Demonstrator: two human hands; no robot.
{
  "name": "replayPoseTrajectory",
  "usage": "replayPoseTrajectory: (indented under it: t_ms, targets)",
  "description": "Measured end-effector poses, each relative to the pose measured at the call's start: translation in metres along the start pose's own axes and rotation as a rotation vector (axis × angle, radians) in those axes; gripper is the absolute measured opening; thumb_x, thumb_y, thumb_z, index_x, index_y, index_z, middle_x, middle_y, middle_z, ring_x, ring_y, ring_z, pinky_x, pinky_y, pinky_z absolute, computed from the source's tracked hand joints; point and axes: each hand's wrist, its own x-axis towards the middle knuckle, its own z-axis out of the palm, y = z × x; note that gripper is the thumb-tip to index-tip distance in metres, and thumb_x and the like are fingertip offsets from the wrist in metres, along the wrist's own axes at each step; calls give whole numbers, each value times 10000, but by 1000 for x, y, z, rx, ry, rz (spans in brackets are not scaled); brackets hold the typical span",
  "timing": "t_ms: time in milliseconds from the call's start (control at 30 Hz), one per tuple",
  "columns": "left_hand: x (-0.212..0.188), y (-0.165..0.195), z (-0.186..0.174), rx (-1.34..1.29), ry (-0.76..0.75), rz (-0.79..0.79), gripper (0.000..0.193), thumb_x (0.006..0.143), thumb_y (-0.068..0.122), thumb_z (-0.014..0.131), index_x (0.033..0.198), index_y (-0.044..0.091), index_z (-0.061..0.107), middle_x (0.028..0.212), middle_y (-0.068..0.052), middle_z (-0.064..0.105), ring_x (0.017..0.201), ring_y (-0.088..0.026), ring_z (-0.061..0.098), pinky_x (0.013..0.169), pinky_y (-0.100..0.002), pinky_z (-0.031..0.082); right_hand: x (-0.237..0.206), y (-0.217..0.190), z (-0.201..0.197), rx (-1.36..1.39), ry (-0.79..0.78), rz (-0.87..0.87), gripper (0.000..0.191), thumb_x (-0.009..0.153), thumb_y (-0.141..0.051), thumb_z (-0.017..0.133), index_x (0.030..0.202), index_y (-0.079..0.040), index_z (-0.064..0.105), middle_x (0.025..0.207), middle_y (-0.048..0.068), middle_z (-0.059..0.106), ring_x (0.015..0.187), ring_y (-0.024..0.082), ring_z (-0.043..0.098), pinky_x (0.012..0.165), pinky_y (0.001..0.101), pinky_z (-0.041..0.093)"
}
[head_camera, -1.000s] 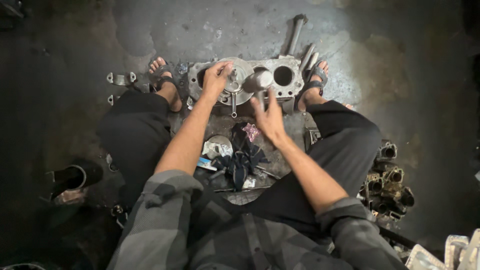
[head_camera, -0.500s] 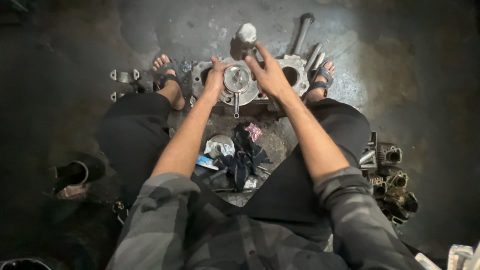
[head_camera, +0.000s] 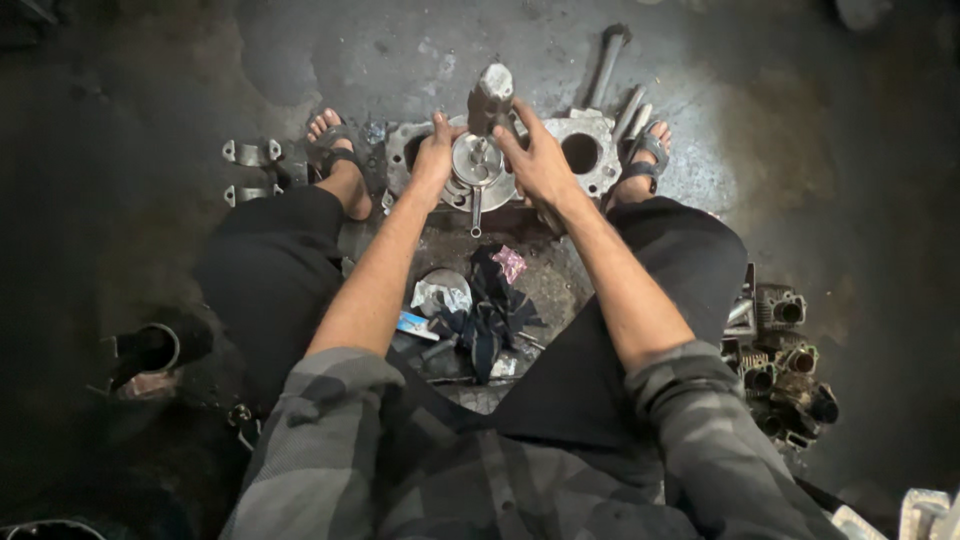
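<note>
Head view, left to right. Dark cylinder part (head_camera: 150, 350) sits far left on the floor, well apart from the work. Two small metal brackets (head_camera: 250, 170) lie just left of the left sandalled foot (head_camera: 335, 150). Left hand (head_camera: 435, 155) curls over the left rim of the round metal piece (head_camera: 478, 165), which sits on the flat engine casing (head_camera: 590, 150) between the feet. Right hand (head_camera: 540, 160) wraps the dark metal tool (head_camera: 490, 100), held upright above that piece. Long rods (head_camera: 610, 65) lie beyond the casing's right end. Rags (head_camera: 490, 310) crowd the floor between the knees. Pile of cylinder parts (head_camera: 785, 360) sits right of the right leg. Open floor beyond the casing.
</note>
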Motion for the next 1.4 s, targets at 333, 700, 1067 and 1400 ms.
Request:
replayPoseTrajectory:
  t_ms: [333,700,1067,1400]
  targets:
    - [4,-10,-1,47,48,16,729,1030,602,349,1251,-1,693,1168,-83,753,1056,-168,683,918,-331,528,-10,-17,4,2,-9,-4,651,1025,-361,628,1570,-116,372,583,54,584,387,132,542,360,313,445]
    - [21,2,-11,707,-136,401,254,954,266,692,1120,81,749,1004,-177,756,925,-281,747,823,-386,544,-57,-12,-12,149,67,103,678,1023,-307,635,1594,-145,307,654,29,565,392,115,507,328,304,404]
    - [-7,-42,18,272,438,296,245,976,238,693,1124,48,739,1017,-98,804,921,-215,768,831,-337,581,-111,25,-9,198,157,21,649,1019,-243,668,1574,-115,356,717,4,596,505,86,515,434,260,410]
    - [-11,-34,10,417,372,449,200,989,186,664,1128,85,766,1038,-149,777,961,-187,756,860,-324,560,-90,43,19,-62,158,-7,616,1051,-314,622,1552,-78,353,796,49,693,618,115,623,573,274,499]
